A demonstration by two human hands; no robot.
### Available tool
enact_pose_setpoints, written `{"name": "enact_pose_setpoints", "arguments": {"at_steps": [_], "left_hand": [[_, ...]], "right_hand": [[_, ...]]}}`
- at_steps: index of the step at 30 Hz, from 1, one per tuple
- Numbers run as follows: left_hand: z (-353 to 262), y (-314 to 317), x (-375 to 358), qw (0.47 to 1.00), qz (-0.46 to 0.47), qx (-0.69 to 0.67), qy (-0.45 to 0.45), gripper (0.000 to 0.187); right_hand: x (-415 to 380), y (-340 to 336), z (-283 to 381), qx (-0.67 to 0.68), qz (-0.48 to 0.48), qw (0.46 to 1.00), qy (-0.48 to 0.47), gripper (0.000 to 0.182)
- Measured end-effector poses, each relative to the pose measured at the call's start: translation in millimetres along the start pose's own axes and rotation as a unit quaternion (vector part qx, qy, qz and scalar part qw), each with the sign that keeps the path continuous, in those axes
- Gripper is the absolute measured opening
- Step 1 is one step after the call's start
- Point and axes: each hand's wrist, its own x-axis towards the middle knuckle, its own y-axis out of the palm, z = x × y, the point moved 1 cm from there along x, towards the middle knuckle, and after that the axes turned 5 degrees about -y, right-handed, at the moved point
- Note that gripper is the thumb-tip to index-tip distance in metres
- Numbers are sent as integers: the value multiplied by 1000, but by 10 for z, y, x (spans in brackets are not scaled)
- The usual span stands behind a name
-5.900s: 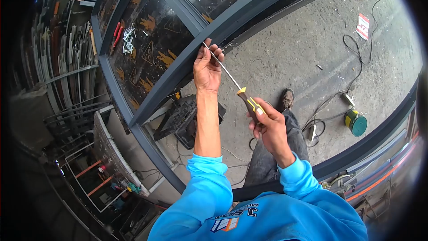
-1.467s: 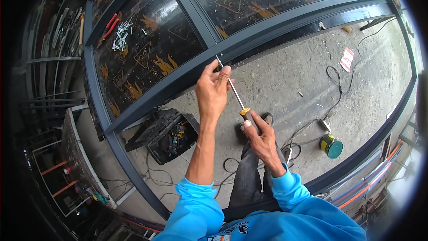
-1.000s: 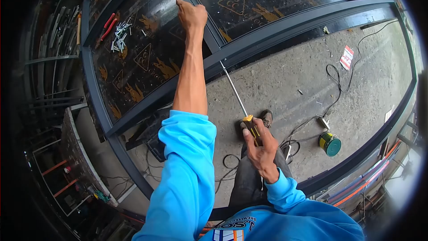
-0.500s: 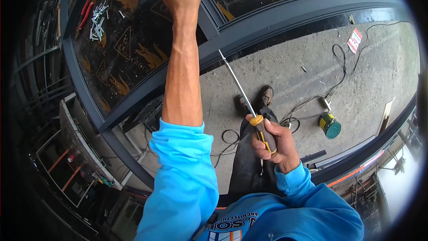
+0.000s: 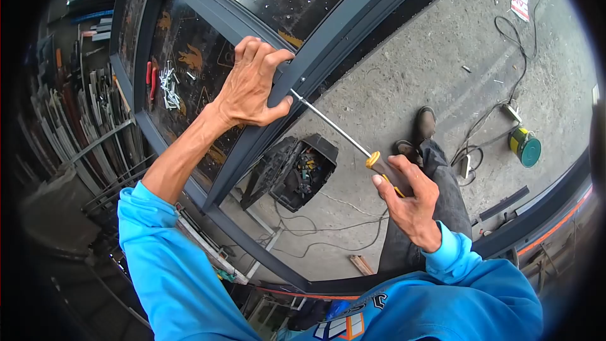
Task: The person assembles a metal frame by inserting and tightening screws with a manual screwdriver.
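Note:
My right hand (image 5: 413, 205) is wrapped around the grey and yellow handle of a long screwdriver (image 5: 338, 129). The screwdriver's tip meets the outer side of a dark grey metal frame (image 5: 353, 28), close to a small screw (image 5: 302, 79). My left hand (image 5: 252, 85) grips the frame where a crossbar joins it, fingers bent over the far side and thumb pressed near the screwdriver tip. Its palm side is hidden.
Loose screws (image 5: 169, 88) and red-handled pliers (image 5: 151, 79) lie on the black board (image 5: 208, 57). Below the frame, an open black toolbox (image 5: 306, 173) stands on the concrete floor. Cables (image 5: 473, 132) and a green-yellow tin (image 5: 525, 148) are to the right.
My left hand has come back from the far side onto the frame joint. The screwdriver has moved up against the frame. The view has turned, bringing the toolbox into sight.

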Motion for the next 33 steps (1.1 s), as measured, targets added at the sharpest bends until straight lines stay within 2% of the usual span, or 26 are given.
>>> {"name": "enact_pose_setpoints", "arguments": {"at_steps": [2,5,7,9,10,11,12,13,15,16,17,18,19,21,22,23,24,25,27,28,29,30,31,32,33], "left_hand": [[7,17,-12,1000,5,-19,-8,83],[22,9,42,998,-9,-54,-8,87],[21,-4,43,999,-1,-52,-1,88],[53,20,39,998,-18,-59,1,87],[66,19,38,998,-21,-58,5,86],[57,30,37,998,-23,-58,9,85],[56,43,46,997,-34,-71,12,82],[40,63,49,996,-29,-78,15,82],[52,33,43,998,-20,-66,12,81],[41,33,50,998,-21,-60,12,81],[36,29,41,998,-12,-61,16,81],[45,33,44,998,-20,-59,21,80],[41,42,45,997,-27,-61,25,80],[42,44,55,997,-25,-65,24,80],[42,30,60,998,-19,-57,19,80],[33,24,51,999,-17,-48,11,80],[27,16,30,999,-16,-48,6,80],[20,6,25,999,-13,-48,10,80],[50,17,102,999,-20,-43,25,80],[50,14,99,999,-20,-41,26,80],[25,4,70,998,-6,-48,26,80],[12,-16,67,999,8,-46,13,80],[45,-18,100,999,10,-41,21,80],[47,-11,101,999,0,-44,25,80],[20,1,75,998,-6,-55,25,80]], "right_hand": [[61,-30,2,-80,-3,992,-102,36],[67,-21,-1,-119,27,983,-139,36],[102,-29,-7,-140,42,979,-140,38],[121,-15,-26,-84,73,989,-97,31],[192,-61,-12,169,150,956,188,31],[217,-104,13,393,201,777,449,34],[156,-88,-208,548,226,579,559,45],[129,-44,-321,588,236,511,581,47],[139,-57,-265,629,200,505,556,49],[104,-59,-199,482,222,740,414,52],[86,-55,-105,283,220,905,228,58],[2,-35,48,147,118,961,200,63],[30,-15,61,10,64,998,2,48],[43,21,56,-47,96,994,-39,39],[102,-1,47,97,166,973,124,38],[183,-48,6,234,231,902,279,38],[191,-60,-210,532,250,645,489,46],[219,-2,-374,627,267,490,544,53],[158,75,-419,668,297,410,545,60],[128,47,-364,667,305,471,491,52],[20,48,-254,675,295,457,498,52],[-31,46,-177,474,233,771,357,47],[15,28,-127,184,131,963,147,42],[85,-53,-28,87,146,977,129,33],[67,27,-6,35,62,997,24,37]]}}
